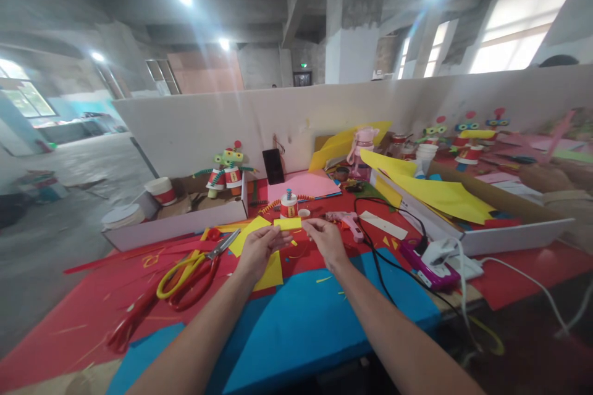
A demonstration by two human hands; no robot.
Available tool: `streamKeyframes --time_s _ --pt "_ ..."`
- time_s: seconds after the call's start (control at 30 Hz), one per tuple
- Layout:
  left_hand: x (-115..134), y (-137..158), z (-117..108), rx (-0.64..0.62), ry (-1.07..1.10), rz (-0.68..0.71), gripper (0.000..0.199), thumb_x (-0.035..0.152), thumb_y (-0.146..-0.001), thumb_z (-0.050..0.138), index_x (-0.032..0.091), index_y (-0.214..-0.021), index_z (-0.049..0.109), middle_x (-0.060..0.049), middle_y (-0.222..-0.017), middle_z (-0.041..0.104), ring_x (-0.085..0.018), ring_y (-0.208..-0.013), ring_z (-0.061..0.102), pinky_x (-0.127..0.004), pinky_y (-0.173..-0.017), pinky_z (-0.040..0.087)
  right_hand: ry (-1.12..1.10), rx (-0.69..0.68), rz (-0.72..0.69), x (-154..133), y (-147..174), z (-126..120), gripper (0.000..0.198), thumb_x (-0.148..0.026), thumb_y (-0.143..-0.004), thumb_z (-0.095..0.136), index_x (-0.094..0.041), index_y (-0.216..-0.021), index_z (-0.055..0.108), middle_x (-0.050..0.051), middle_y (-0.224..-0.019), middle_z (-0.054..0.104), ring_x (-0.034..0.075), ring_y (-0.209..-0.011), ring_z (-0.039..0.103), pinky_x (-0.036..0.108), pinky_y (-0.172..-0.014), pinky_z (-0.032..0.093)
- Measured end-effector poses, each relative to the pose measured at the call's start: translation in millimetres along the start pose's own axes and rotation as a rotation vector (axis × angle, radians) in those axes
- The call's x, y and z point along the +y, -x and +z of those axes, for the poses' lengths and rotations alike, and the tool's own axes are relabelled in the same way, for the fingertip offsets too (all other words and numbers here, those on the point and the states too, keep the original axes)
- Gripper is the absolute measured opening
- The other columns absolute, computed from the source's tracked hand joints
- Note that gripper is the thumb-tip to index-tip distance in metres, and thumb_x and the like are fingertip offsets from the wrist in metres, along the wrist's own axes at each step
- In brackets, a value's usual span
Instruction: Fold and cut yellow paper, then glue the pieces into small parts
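Observation:
A small rectangle of yellow paper (287,223) is stretched level between my two hands. My left hand (259,250) pinches it near its left end. The fingers of my right hand (327,244) are closed at its right end. Just behind it stands a small paper-cup figure (290,205) with a blue coil on top and orange coiled arms. Yellow paper sheets (269,274) lie under and beside my left hand. Scissors with yellow handles (183,273) rest to the left, beside a red-handled pair (197,287). A pink glue gun (347,222) lies right of my right hand.
Left stands a white box (171,225) with finished cup figures (227,178). A white box (514,237) of yellow sheets stands right, near a purple power strip (428,268) with trailing cables. A phone (273,166) leans against the white partition (208,117). Another person's arm (556,179) shows far right.

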State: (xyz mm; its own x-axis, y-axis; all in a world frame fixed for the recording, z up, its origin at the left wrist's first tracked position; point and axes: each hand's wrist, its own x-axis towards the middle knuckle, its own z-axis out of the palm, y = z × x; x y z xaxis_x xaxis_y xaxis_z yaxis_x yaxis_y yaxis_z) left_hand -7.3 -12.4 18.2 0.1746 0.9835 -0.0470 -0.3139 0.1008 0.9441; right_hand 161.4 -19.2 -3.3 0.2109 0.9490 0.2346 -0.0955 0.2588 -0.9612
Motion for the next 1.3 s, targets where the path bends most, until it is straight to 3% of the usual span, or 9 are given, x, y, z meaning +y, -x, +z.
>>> streamKeyframes --time_s 0.13,0.4,0.6,0.77,0.9,1.0,1.1,1.17,1.3 --pt "-1.6 1.1 1.2 0.001 -0.055 0.011 0.032 0.038 -0.065 0.078 0.011 -0.075 0.064 -0.007 -0.066 0.072 -0.02 -0.064 0.07 -0.033 -0.069 0.057 0.078 0.014 -0.009 5.2 0.3 0.0 0.021 -0.04 -0.07 0.069 -0.02 -0.072 0.074 0.0 -0.057 0.064 0.015 -0.055 0.056 0.026 -0.055 0.043" --pt "1.8 6.1 4.6 0.015 -0.206 0.008 0.034 0.044 -0.062 0.078 0.013 -0.063 0.064 -0.004 -0.06 0.07 -0.013 -0.052 0.063 -0.023 -0.051 0.05 -0.27 -0.011 0.212 6.5 0.5 5.7 0.026 -0.035 -0.055 0.08 -0.017 -0.072 0.071 0.002 -0.063 0.069 0.017 -0.059 0.065 0.03 -0.064 0.053" --pt "4.8 4.8 3.7 0.024 -0.26 0.037 0.038 0.046 -0.059 0.078 0.015 -0.054 0.057 0.009 -0.039 0.043 -0.003 -0.032 0.034 -0.018 -0.037 0.036 -0.254 -0.06 0.226 5.7 -0.4 3.0 0.027 -0.035 -0.054 0.079 -0.016 -0.071 0.069 -0.001 -0.056 0.065 0.012 -0.051 0.058 0.026 -0.058 0.05" --pt "3.0 2.5 0.6 0.131 -0.293 0.098 0.037 0.047 -0.055 0.079 0.014 -0.061 0.064 0.009 -0.043 0.038 -0.003 -0.036 0.032 -0.017 -0.036 0.034 -0.042 -0.063 0.066 6.8 -0.6 3.1 0.022 -0.037 -0.064 0.073 -0.019 -0.07 0.064 0.0 -0.059 0.063 0.015 -0.055 0.058 0.029 -0.059 0.05" --pt "1.6 0.9 -2.6 0.133 -0.369 0.126 0.036 0.047 -0.056 0.079 0.014 -0.058 0.064 0.007 -0.045 0.043 -0.004 -0.037 0.035 -0.017 -0.036 0.032 0.179 0.044 -0.256 1.3 2.4 -0.1 0.021 -0.036 -0.074 0.069 -0.023 -0.089 0.065 0.005 -0.094 0.067 0.019 -0.085 0.06 0.033 -0.082 0.048" --pt "1.0 1.0 -3.4 0.041 -0.43 0.145 0.033 0.046 -0.059 0.077 0.015 -0.059 0.066 0.005 -0.047 0.048 -0.005 -0.04 0.04 -0.018 -0.038 0.031 0.222 -0.154 -0.278 -2.7 5.0 -1.3 0.029 -0.038 -0.083 0.059 -0.026 -0.11 0.063 0.007 -0.115 0.064 0.021 -0.103 0.058 0.034 -0.09 0.045" --pt "1.6 1.8 -2.7 -0.051 -0.463 0.151 0.03 0.045 -0.064 0.075 0.015 -0.063 0.069 0.004 -0.048 0.051 -0.006 -0.041 0.042 -0.018 -0.039 0.03 0.268 -0.337 -0.317 -4.8 8.0 0.2 0.031 -0.038 -0.087 0.056 -0.026 -0.115 0.063 0.007 -0.117 0.064 0.021 -0.111 0.057 0.036 -0.097 0.042" --pt "2.2 2.2 -2.0 -0.079 -0.478 0.169 0.029 0.044 -0.066 0.073 0.015 -0.065 0.07 0.003 -0.05 0.054 -0.006 -0.042 0.043 -0.018 -0.041 0.031 0.284 -0.38 -0.364 -4.6 10.5 2.4 0.032 -0.039 -0.089 0.054 -0.027 -0.116 0.063 0.007 -0.118 0.064 0.021 -0.111 0.058 0.036 -0.098 0.042" --pt "1.8 2.0 -1.7 -0.057 -0.405 0.178 0.031 0.044 -0.067 0.072 0.014 -0.06 0.066 0.004 -0.047 0.051 -0.005 -0.041 0.041 -0.018 -0.042 0.032 0.227 -0.447 -0.217 -0.2 14.2 7.0 0.044 -0.047 -0.09 0.047 -0.026 -0.128 0.056 0.009 -0.113 0.061 0.015 -0.072 0.063 0.029 -0.062 0.055"
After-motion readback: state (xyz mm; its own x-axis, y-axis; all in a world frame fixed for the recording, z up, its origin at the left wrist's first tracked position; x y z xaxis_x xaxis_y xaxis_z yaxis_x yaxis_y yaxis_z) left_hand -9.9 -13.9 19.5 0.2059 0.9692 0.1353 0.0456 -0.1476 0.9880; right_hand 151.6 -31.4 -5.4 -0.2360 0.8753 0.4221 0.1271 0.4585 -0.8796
